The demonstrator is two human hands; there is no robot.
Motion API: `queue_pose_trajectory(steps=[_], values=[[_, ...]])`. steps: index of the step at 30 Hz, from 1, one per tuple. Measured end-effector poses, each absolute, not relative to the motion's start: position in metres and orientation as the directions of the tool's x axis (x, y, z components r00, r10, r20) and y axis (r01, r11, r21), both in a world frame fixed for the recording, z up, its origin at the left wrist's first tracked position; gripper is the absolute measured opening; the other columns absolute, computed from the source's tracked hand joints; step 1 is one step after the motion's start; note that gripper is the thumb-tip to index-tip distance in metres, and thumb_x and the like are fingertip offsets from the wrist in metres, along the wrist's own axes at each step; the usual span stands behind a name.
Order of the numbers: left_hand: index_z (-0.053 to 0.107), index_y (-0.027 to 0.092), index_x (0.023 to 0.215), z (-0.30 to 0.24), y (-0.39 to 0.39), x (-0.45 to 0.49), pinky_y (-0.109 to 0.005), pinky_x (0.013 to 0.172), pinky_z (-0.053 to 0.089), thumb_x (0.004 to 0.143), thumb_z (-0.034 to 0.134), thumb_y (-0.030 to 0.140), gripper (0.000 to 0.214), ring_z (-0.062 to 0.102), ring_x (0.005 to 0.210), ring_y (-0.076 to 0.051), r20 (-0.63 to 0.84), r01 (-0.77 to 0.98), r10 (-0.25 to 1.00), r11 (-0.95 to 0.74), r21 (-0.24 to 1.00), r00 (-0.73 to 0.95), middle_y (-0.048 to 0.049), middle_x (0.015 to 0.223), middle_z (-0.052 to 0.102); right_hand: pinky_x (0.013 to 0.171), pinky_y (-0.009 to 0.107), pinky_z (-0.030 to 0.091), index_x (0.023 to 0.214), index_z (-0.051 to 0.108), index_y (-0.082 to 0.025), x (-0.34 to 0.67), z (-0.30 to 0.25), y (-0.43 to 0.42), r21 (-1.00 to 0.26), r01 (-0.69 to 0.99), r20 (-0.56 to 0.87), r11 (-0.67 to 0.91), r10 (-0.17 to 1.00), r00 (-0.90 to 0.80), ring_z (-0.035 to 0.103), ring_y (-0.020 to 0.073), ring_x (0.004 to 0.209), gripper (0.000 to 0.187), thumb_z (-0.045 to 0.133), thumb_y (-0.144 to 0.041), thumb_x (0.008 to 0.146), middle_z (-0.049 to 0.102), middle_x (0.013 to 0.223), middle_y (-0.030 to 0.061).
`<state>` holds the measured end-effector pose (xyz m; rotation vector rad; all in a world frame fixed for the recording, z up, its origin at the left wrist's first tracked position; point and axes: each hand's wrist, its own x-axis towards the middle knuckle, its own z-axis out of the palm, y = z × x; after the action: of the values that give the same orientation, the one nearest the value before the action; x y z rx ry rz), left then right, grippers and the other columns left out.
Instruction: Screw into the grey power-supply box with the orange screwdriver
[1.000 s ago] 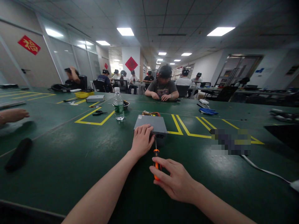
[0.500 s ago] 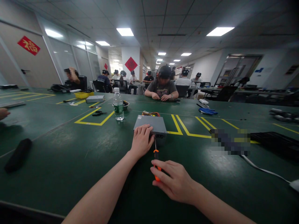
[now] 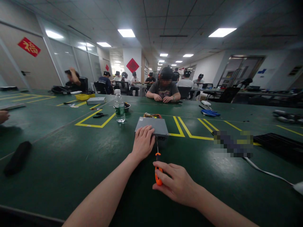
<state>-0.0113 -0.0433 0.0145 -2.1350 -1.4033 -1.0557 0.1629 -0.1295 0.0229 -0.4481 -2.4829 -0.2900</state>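
Note:
A grey metal box (image 3: 155, 124) with coloured wires at its far side lies on the green table (image 3: 71, 157) in front of me. My left hand (image 3: 142, 143) rests flat on the box's near left corner, fingers together over its top. My right hand (image 3: 176, 183) grips the orange handle of a screwdriver (image 3: 158, 164). The screwdriver's thin shaft points away from me and meets the near face of the box.
A water bottle (image 3: 119, 106) stands left of the box, with pliers and a small bowl behind it. A black object (image 3: 17, 157) lies at the left. A black keyboard (image 3: 279, 143) and a white cable (image 3: 267, 173) are at the right. Several people sit at tables beyond.
My right hand turned slightly on the screwdriver handle, which stays against the box. A black keyboard slid into view at the right. Another person's hand at the far left drew back.

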Motion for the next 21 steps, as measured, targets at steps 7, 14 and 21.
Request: queue_pose_trajectory(steps=[7,14,21], values=[[0.042,0.02,0.128,0.015,-0.044,-0.011,-0.04,0.103,0.028,0.09,0.04,0.026,0.038,0.042,0.122,-0.021,0.743,0.904,0.63,-0.42,0.081,0.226,-0.0071,0.13,0.051,0.076,0.033,0.051,0.115,0.048,-0.012,0.165,0.029,-0.133,0.026,0.402,0.504,0.915,0.335,-0.796,0.06,0.0236,0.099,0.032,0.044,-0.035,0.092,0.056,0.118,0.019],[0.046,0.019,0.126,0.015,-0.043,-0.013,-0.045,0.111,0.016,0.092,0.036,0.025,0.036,0.028,0.134,-0.021,0.756,0.908,0.589,-0.419,-0.017,0.286,-0.0067,0.14,0.041,0.07,0.031,0.051,0.1,0.054,-0.013,0.163,0.021,-0.128,0.094,0.374,0.545,0.923,0.266,-0.795,0.062,0.0214,0.088,0.024,0.047,-0.034,0.092,0.06,0.113,0.017],[0.046,0.019,0.125,0.016,-0.041,-0.013,-0.04,0.106,0.027,0.09,0.041,0.028,0.036,0.042,0.123,-0.021,0.729,0.895,0.615,-0.445,0.008,0.299,-0.006,0.13,0.052,0.075,0.035,0.052,0.115,0.047,-0.012,0.165,0.022,-0.129,0.002,0.391,0.504,0.92,0.337,-0.795,0.06,0.0238,0.094,0.036,0.047,-0.037,0.089,0.055,0.117,0.0186]])
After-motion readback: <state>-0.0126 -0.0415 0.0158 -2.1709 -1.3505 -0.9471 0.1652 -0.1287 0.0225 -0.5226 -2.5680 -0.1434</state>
